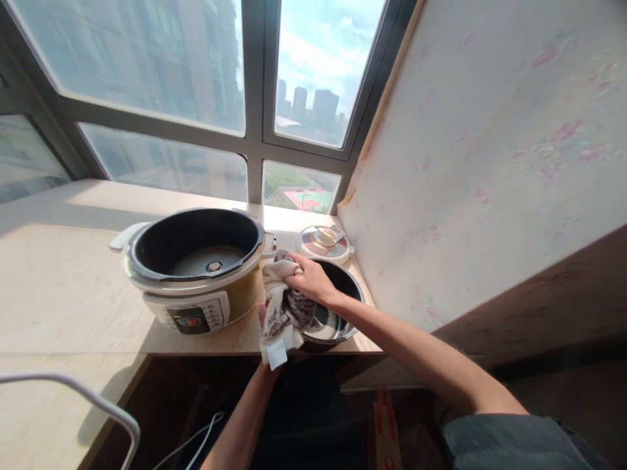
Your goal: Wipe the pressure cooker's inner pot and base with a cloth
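A white and grey-brown cloth (287, 303) is bunched between my two hands, over the left rim of a black inner pot (350, 277). My right hand (313, 281) grips the cloth from above, its fingers closed on the upper part. Most of my left hand (262, 316) is hidden behind the cloth, which it holds from the left and below. A white tag hangs from the cloth's lower end. Just left of my hands stands an electric pressure cooker (245, 294) without its lid, its dark inside showing a round plate at the bottom.
Behind the pot, a round cooker lid (326, 243) lies near the wallpapered wall (465, 163). The wooden ledge (59, 281) runs beneath a large window. A thick white cable (98, 398) curves at the lower left. Below the ledge's front edge is a paper bag (386, 431).
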{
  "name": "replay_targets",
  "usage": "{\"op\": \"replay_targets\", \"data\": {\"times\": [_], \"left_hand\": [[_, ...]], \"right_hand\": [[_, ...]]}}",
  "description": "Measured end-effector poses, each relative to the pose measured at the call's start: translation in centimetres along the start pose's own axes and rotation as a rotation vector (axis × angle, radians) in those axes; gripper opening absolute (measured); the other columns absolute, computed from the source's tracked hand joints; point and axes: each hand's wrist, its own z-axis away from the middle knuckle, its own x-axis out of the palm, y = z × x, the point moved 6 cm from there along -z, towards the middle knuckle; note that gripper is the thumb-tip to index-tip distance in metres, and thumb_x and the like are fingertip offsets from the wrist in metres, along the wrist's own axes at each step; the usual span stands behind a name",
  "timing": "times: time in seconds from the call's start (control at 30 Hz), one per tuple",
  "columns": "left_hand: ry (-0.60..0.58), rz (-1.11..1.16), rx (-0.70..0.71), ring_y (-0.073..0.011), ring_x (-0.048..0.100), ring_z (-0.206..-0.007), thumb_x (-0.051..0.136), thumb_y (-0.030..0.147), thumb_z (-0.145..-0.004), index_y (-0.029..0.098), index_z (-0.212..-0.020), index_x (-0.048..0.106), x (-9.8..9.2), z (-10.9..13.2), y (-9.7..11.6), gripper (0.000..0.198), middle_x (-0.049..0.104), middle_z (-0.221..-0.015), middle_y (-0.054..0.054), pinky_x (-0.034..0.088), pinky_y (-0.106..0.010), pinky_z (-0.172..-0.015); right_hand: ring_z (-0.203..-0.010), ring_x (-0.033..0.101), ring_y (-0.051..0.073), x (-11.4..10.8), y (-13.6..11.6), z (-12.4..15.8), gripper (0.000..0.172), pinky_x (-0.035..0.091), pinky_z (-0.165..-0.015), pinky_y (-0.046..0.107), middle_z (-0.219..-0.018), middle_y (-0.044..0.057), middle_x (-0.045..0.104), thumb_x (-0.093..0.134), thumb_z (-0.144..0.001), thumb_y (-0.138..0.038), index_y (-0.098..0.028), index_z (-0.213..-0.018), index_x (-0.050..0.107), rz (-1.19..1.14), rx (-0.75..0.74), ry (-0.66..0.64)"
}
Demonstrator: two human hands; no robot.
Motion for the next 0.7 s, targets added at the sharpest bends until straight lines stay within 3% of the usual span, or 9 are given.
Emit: {"op": "replay_targets", "data": {"times": [0.07, 0.17, 0.3, 0.4, 0.57, 0.7], "left_hand": [[0.02, 0.125, -0.073, -0.0321, 0.068, -0.12, 0.024, 0.076, -0.097, 0.015, -0.133, 0.066, -0.3, 0.2, 0.1, 0.082, 0.077, -0.115, -0.013, 0.051, -0.048, -0.109], [-0.002, 0.259, -0.137, -0.0295, 0.059, -0.134, 0.032, 0.079, -0.094, 0.017, -0.136, 0.064, -0.5, 0.4, 0.2, 0.082, 0.07, -0.133, -0.014, 0.046, -0.041, -0.115], [-0.041, 0.11, -0.081, -0.0294, 0.047, -0.146, 0.052, 0.072, -0.09, 0.019, -0.138, 0.064, -1.4, 0.0, 0.3, 0.072, 0.058, -0.15, -0.014, 0.034, -0.041, -0.123], [-0.081, -0.049, -0.065, -0.0328, 0.051, -0.141, 0.067, 0.061, -0.085, 0.019, -0.131, 0.068, -1.9, -0.3, 0.2, 0.062, 0.063, -0.143, -0.014, 0.033, -0.048, -0.123], [-0.091, -0.114, -0.078, -0.0333, 0.059, -0.131, 0.063, 0.056, -0.087, 0.017, -0.122, 0.071, -1.9, -0.5, 0.6, 0.053, 0.071, -0.129, -0.013, 0.038, -0.05, -0.119], [-0.02, -0.188, -0.086, -0.0334, 0.053, -0.139, 0.061, 0.053, -0.091, 0.018, -0.127, 0.069, -2.3, -0.2, 1.2, 0.052, 0.065, -0.139, -0.015, 0.031, -0.051, -0.123]], "right_hand": [[-0.116, 0.067, 0.027, -0.4, 0.4, -1.0, 0.06, 0.05, -0.103, 0.037, -0.13, 0.006, 0.072, 0.063, -0.076, -0.02, -0.023, -0.136, 0.064, 0.128, -0.011, 0.056], [-0.121, 0.066, 0.028, -1.5, 1.7, -2.1, 0.061, 0.051, -0.104, 0.037, -0.134, 0.009, 0.07, 0.062, -0.077, -0.02, -0.023, -0.138, 0.062, 0.278, -0.007, 0.099], [-0.123, 0.065, 0.027, -4.4, 3.5, -2.6, 0.061, 0.05, -0.107, 0.038, -0.134, 0.008, 0.07, 0.061, -0.077, -0.02, -0.022, -0.139, 0.062, 0.327, 0.011, 0.164], [-0.126, 0.064, 0.027, -7.5, 5.2, -2.5, 0.061, 0.048, -0.11, 0.04, -0.137, 0.006, 0.069, 0.062, -0.076, -0.023, -0.023, -0.137, 0.063, 0.25, 0.046, 0.269], [-0.122, 0.065, 0.026, -11.6, 7.5, -1.1, 0.061, 0.047, -0.111, 0.04, -0.133, 0.008, 0.07, 0.064, -0.07, -0.033, -0.018, -0.129, 0.065, -0.027, 0.032, 0.416], [-0.12, 0.065, 0.027, -13.1, 7.5, 1.0, 0.064, 0.05, -0.106, 0.04, -0.131, 0.01, 0.07, 0.063, -0.07, -0.039, -0.016, -0.13, 0.064, -0.154, 0.015, 0.51]]}}
